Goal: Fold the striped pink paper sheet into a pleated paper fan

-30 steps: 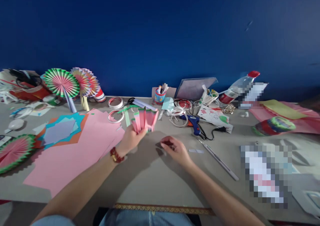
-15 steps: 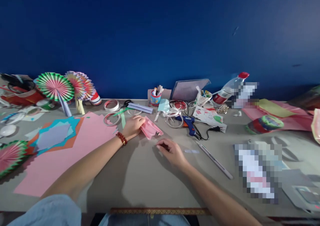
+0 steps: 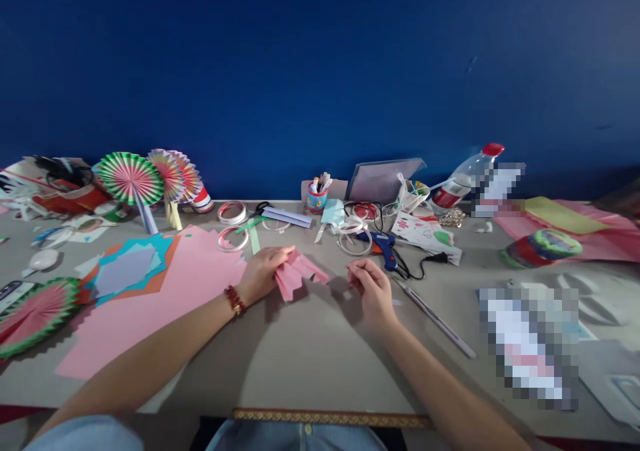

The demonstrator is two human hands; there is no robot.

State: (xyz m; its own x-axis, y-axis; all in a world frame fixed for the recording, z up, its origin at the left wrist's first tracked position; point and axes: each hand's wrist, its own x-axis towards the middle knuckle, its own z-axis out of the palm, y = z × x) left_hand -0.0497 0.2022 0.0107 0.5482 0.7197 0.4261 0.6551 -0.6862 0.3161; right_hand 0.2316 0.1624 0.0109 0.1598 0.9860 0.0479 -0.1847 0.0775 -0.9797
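My left hand [image 3: 265, 274], with a red bead bracelet [image 3: 235, 300] at its wrist, is closed on a creased piece of pink paper [image 3: 295, 272] held just above the table. The paper's folds fan out toward the right. My right hand [image 3: 373, 288] is off to the right of the paper, apart from it, with thumb and fingertips pinched together. Whatever may be between those fingertips is too small to make out. A utility knife [image 3: 437, 319] lies on the table right of this hand, and a small pale strip [image 3: 397, 302] is partly hidden behind it.
Large pink sheets [image 3: 125, 324] and stacked coloured paper [image 3: 125, 269] lie at left, near pleated paper fans [image 3: 131, 179]. Behind my hands are tape rolls [image 3: 233, 212], a pen cup [image 3: 317, 201] and a blue glue gun [image 3: 383, 248] with its cord. A plastic bottle [image 3: 465, 178] leans at the back right.
My right hand has moved right and slightly up, away from the pink paper, its fingers now pinched. My left hand has tilted the paper a little lower. The whole view has shifted slightly.
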